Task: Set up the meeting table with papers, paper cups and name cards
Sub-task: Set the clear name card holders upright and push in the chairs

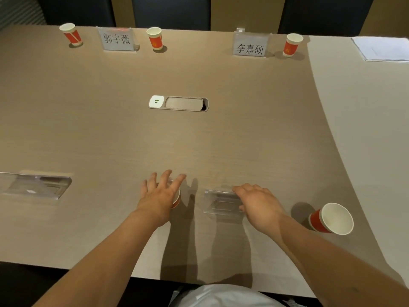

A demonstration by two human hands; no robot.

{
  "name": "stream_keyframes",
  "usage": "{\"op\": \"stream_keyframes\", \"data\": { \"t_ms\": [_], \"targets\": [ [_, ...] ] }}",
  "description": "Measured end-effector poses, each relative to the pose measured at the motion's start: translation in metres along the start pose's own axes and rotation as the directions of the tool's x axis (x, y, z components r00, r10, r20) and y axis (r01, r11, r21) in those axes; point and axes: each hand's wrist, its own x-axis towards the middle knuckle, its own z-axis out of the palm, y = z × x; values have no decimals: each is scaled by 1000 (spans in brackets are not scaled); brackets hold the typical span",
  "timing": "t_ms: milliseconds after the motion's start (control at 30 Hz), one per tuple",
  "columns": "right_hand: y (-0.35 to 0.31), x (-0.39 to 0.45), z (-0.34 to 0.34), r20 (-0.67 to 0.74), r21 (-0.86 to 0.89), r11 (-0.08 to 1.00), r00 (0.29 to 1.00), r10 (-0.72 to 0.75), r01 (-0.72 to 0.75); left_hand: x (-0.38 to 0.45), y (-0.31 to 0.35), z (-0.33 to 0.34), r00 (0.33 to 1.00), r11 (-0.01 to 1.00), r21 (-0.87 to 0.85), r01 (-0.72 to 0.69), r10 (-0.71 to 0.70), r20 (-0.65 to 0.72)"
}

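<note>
Hidden cup: a red paper cup point(176, 199) stands under the left hand point(160, 196), mostly covered; only a strip of rim and red wall shows at its right side.
Left hand: fingers spread wide over the cup's mouth; whether they touch the rim cannot be told.
Right hand: right hand point(257, 203) lies on the right end of the near name card holder point(221, 202), fingers curled over its far edge, thumb at the near edge; it seems to grip the holder.
Near holder: clear plastic, seen from behind; its writing cannot be read.
Left holder: a second clear card holder point(37, 185) at the near left, cut off by the frame edge, its content blurred.
Far cards: left name card point(117, 39) reads 郭宇薇; right name card point(250, 46) reads 李嘉硕.
Far cups: three red paper cups point(72, 34), point(155, 38), point(292, 45) stand upright along the far edge, insides not visible; their prints are too small to read.
Near right cup: paper cup point(332, 219) near the right forearm, its white inside empty.
Papers: a white stack of papers point(380, 48) at the far right, cut off by the frame.
Table: beige table point(199, 140) with a socket panel point(178, 103) in its middle.
</note>
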Motion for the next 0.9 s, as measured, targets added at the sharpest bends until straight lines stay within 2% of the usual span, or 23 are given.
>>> {"op": "stream_keyframes", "data": {
  "t_ms": [67,200,300,367,467,600,733,900],
  "targets": [
    [6,-6,-5,-4,31,999,1000,-17,17,-4,26,-12,999,999,22,-31,32,-25],
    [32,-31,-22,-135,82,996,991,-19,30,-4,101,-34,948,955,-14,-295,291,-131],
    [69,-59,-35,-221,46,998,974,42,-33,6,152,-33,916,921,29,-387,388,-101],
    [101,-82,-40,-193,23,991,972,134,-132,14,183,-27,907,907,56,-417,419,-47],
    [135,-105,-38,-51,-35,971,971,234,-236,22,211,-18,908,903,95,-418,419,10],
    [158,-116,-27,96,-73,975,972,216,-210,26,232,-15,932,921,143,-362,355,76],
    [162,-112,-17,81,-71,984,982,171,-165,29,240,-16,945,932,161,-326,315,94],
    [183,-106,-20,20,-16,940,940,342,-341,33,245,-15,936,918,181,-353,347,68]
  ]
}}
